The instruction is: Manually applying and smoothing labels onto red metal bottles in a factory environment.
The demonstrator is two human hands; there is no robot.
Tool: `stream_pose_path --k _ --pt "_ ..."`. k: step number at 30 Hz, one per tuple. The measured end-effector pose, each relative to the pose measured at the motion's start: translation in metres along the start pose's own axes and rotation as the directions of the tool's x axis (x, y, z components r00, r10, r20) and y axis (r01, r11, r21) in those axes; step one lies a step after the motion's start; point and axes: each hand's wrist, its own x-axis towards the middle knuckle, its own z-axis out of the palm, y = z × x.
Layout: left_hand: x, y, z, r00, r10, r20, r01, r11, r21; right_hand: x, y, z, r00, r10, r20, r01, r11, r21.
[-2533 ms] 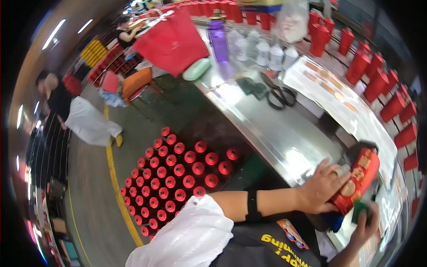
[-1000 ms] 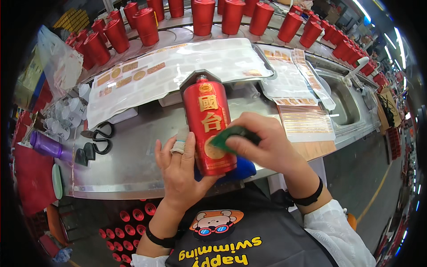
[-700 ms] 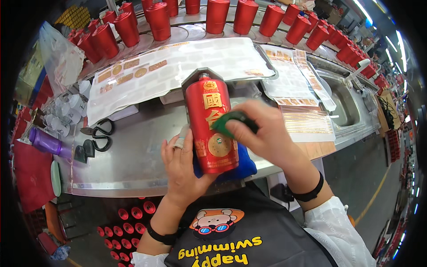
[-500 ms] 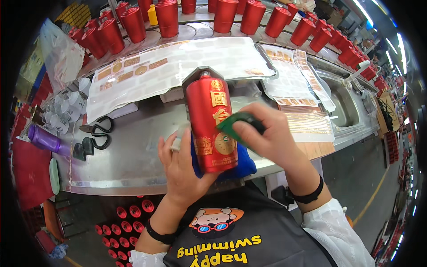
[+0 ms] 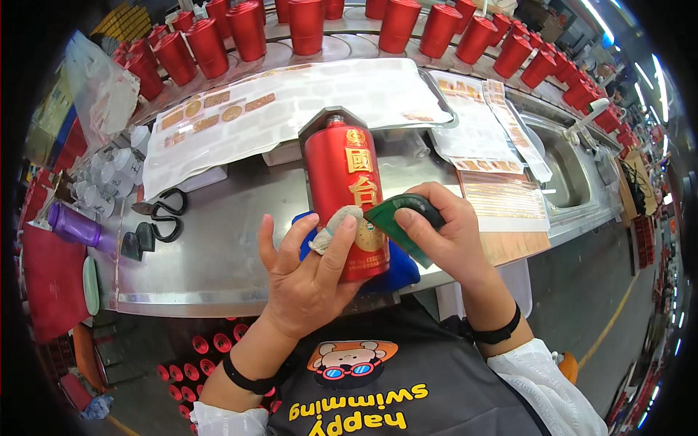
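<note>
A red bottle [image 5: 323, 167] with gold lettering lies tilted on a dark angular holder [image 5: 314, 125], its neck pointing away from me. My left hand [image 5: 302, 294] is open at the bottle's lower left, fingers spread. A whitish cloth wrap [image 5: 343, 216] covers its index finger, which touches the bottle's front near a round gold emblem [image 5: 372, 238]. In my right hand [image 5: 458, 236] is a green scraper [image 5: 398, 231] with a dark grip, gripped between thumb and fingers. Its blade corner is close to the wrapped fingertip. A blue cloth [image 5: 402, 278] lies under the bottle's base.
Sticker sheets [image 5: 276, 109] cover the steel bench's back, with more sheets [image 5: 472, 131] at right beside a sink [image 5: 571, 174]. Black-handled scissors [image 5: 171, 214] and a purple cup [image 5: 73, 224] are at left. Red bottles [image 5: 305, 29] line a curved conveyor behind.
My left hand has moved from the bottle's side onto its front, bringing the wrapped finger to the emblem. The scraper has shifted right and down. The bottles on the conveyor have moved along.
</note>
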Motion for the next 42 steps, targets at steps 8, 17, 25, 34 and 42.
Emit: stream_pose_path --k 8,17,25,34,42 --pt "-0.021 -0.009 0.017 0.961 -0.277 0.005 0.273 0.946 -0.175 0.004 -0.020 -0.002 0.744 -0.539 0.395 0.631 0.762 -0.147" --pt "-0.025 -0.008 0.023 0.924 -0.376 0.069 0.380 0.883 -0.277 0.009 -0.027 0.008 0.779 -0.571 0.259 0.625 0.741 -0.246" --pt "-0.011 -0.003 0.010 0.979 -0.172 0.111 0.186 0.975 -0.124 0.004 -0.017 0.002 0.791 -0.561 0.245 0.609 0.761 -0.226" --pt "-0.030 -0.016 0.032 0.947 -0.315 0.069 0.319 0.880 -0.351 -0.033 0.075 -0.113 0.940 -0.340 0.004 0.261 0.715 -0.648" --pt "-0.036 -0.016 0.035 0.912 -0.394 0.115 0.395 0.768 -0.505 -0.089 0.120 -0.164 0.995 0.081 -0.065 -0.094 0.431 -0.898"
